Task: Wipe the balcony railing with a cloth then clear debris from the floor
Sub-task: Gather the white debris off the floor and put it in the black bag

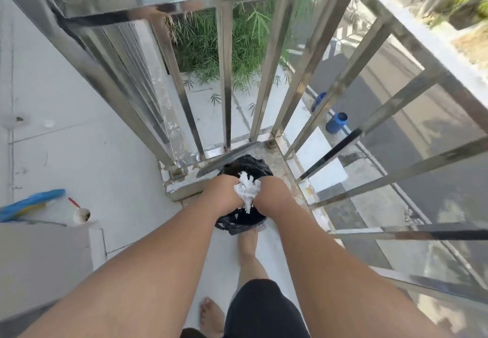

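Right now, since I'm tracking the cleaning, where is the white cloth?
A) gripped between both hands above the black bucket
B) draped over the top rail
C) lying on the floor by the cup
A: the left hand and right hand both grip the white cloth over the black bucket.

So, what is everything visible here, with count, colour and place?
railing: one, silver, around the corner
cloth: one, white, between both hands
bin: one, black-lined, floor corner
cylinders: two, blue, beyond railing, right
cup: one, white, slab at left
flat tool: one, blue-yellow, left edge
plants: several, green, beyond railing
left hand: one, grips cloth
right hand: one, grips cloth
feet: two, bare, on floor
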